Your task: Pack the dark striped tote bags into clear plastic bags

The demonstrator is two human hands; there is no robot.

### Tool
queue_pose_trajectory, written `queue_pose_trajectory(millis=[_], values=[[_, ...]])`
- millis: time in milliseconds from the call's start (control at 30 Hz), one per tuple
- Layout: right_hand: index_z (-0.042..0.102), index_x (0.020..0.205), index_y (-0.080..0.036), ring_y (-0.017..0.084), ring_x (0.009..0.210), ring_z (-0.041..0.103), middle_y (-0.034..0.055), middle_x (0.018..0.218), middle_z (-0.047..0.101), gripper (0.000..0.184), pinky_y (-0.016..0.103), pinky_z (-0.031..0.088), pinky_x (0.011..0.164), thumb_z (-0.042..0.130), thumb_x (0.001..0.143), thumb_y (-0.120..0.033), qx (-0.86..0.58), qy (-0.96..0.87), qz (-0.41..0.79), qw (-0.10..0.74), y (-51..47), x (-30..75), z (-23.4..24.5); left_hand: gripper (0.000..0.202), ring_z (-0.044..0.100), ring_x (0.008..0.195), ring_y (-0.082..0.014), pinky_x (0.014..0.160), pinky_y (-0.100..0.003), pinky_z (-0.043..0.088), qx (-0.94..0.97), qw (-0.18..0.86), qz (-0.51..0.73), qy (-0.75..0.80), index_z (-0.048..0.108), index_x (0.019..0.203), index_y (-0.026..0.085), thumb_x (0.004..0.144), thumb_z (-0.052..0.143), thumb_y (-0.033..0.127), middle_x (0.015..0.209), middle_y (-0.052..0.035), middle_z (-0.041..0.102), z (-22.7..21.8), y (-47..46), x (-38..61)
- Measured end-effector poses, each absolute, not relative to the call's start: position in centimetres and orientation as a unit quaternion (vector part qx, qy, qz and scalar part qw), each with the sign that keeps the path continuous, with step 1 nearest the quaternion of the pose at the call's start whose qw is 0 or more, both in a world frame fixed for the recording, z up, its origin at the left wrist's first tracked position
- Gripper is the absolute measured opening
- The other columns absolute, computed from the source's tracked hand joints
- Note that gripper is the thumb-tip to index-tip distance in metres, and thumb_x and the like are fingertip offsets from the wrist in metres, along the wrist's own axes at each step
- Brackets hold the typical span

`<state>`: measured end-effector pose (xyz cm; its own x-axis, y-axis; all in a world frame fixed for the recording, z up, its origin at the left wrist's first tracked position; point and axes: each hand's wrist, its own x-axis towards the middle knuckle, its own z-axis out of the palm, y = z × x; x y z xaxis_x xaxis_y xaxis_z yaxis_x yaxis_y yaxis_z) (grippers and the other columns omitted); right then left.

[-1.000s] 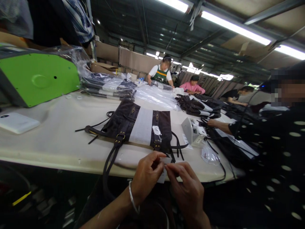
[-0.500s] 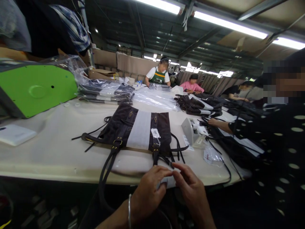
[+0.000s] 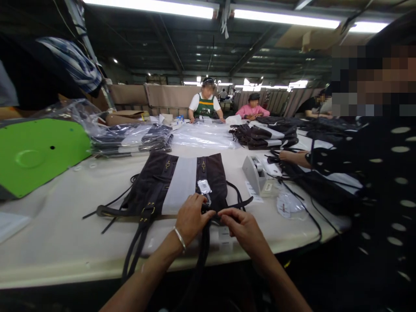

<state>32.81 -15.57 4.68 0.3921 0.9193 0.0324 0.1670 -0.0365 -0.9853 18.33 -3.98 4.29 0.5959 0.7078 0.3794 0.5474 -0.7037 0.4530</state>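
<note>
A dark brown bag (image 3: 156, 182) lies flat on the cream table (image 3: 58, 234), with a white paper band (image 3: 182, 184) down its middle and a small clear packet (image 3: 204, 187) on it. My left hand (image 3: 192, 215), wearing a silver bangle, is closed in a pinch on the bag's dark strap (image 3: 208, 216) at its near edge. My right hand (image 3: 242, 225) pinches the same strap just to the right, fingertips nearly meeting the left. A white paper tag (image 3: 225, 236) lies under my right hand. Long handles (image 3: 136, 247) hang over the table edge.
A green machine housing (image 3: 35, 151) sits at far left, with bagged dark goods (image 3: 133, 138) behind it. A grey tape dispenser (image 3: 256, 173) stands to the right of the bag. A person in a dotted black sleeve (image 3: 367, 173) works at right; other people sit at the far end.
Both hands rose from below the table edge onto the bag's near edge. The white tag they held before now lies on the table, and the fingers pinch the strap instead.
</note>
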Motion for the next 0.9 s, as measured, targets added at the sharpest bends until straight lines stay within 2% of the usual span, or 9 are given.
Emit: queue_pose_trajectory(millis=[100,200,367,500,600,700,800,900], values=[[0.076,0.086,-0.023,0.017,0.069,0.063,0.0027,0.082,0.073,0.018,0.027,0.048,0.064,0.061,0.081,-0.032,-0.651,-0.496,0.252,0.516,-13.6,33.1,4.2,0.009,0.056,0.092,-0.0243,0.083,-0.037,0.046,0.889,0.120,0.237,0.373,0.061,0.089,0.019,0.081,0.063,0.022,0.092,-0.0061,0.063,3.1,-3.3,19.5],[0.075,0.087,-0.023,0.019,0.083,0.067,0.0026,0.088,0.075,0.016,0.029,0.049,0.079,0.061,0.078,-0.025,-0.660,-0.513,0.205,0.509,-12.2,33.2,3.8,0.011,0.057,0.091,-0.0220,0.084,-0.035,0.045,0.872,0.157,0.238,0.398,0.061,0.087,0.018,0.078,0.056,0.012,0.090,-0.0051,0.063,2.6,-2.9,19.5],[0.072,0.078,-0.023,0.018,0.074,0.066,0.0001,0.077,0.073,0.011,0.028,0.046,0.071,0.061,0.080,-0.024,-0.686,-0.515,0.214,0.467,-10.7,33.4,3.5,0.020,0.061,0.090,-0.0205,0.084,-0.033,0.044,0.831,0.309,0.246,0.392,0.066,0.086,0.018,0.073,0.052,0.011,0.091,-0.0045,0.067,3.0,-1.4,18.8],[0.073,0.079,-0.022,0.018,0.080,0.066,0.0025,0.081,0.073,0.016,0.028,0.045,0.075,0.058,0.083,-0.020,-0.688,-0.553,0.170,0.438,-9.7,33.6,2.8,0.024,0.062,0.087,-0.0209,0.082,-0.032,0.045,0.789,0.429,0.244,0.366,0.069,0.083,0.019,0.069,0.051,0.013,0.085,-0.0031,0.069,2.8,-0.2,18.6],[0.074,0.079,-0.022,0.019,0.081,0.065,0.0049,0.083,0.072,0.018,0.029,0.043,0.076,0.057,0.083,-0.016,-0.707,-0.575,0.134,0.389,-9.3,33.5,2.7,0.018,0.060,0.079,-0.0197,0.075,-0.030,0.045,0.747,0.491,0.262,0.362,0.067,0.080,0.017,0.066,0.054,0.017,0.077,-0.0015,0.067,2.5,0.2,18.4],[0.073,0.081,-0.022,0.020,0.081,0.064,0.0046,0.083,0.072,0.017,0.028,0.041,0.073,0.059,0.080,-0.013,-0.725,-0.583,0.128,0.343,-9.0,32.9,3.1,0.019,0.059,0.077,-0.0176,0.074,-0.028,0.043,0.700,0.558,0.273,0.353,0.066,0.081,0.016,0.065,0.057,0.019,0.077,-0.0008,0.066,2.5,0.5,18.2],[0.067,0.086,-0.023,0.018,0.076,0.062,0.0012,0.080,0.070,0.016,0.026,0.037,0.067,0.063,0.075,-0.012,-0.739,-0.566,0.144,0.336,-8.6,32.2,3.4,0.019,0.057,0.073,-0.0153,0.073,-0.027,0.042,0.663,0.612,0.269,0.338,0.066,0.080,0.015,0.062,0.058,0.017,0.075,0.0000,0.065,2.8,0.6,18.0],[0.061,0.082,-0.023,0.016,0.072,0.060,-0.0012,0.075,0.067,0.018,0.025,0.034,0.063,0.063,0.071,-0.009,-0.731,-0.567,0.158,0.345,-8.1,31.6,3.3,0.019,0.055,0.070,-0.0136,0.072,-0.026,0.041,0.644,0.633,0.281,0.325,0.064,0.078,0.015,0.060,0.059,0.016,0.073,0.0009,0.063,2.8,0.7,17.8]])
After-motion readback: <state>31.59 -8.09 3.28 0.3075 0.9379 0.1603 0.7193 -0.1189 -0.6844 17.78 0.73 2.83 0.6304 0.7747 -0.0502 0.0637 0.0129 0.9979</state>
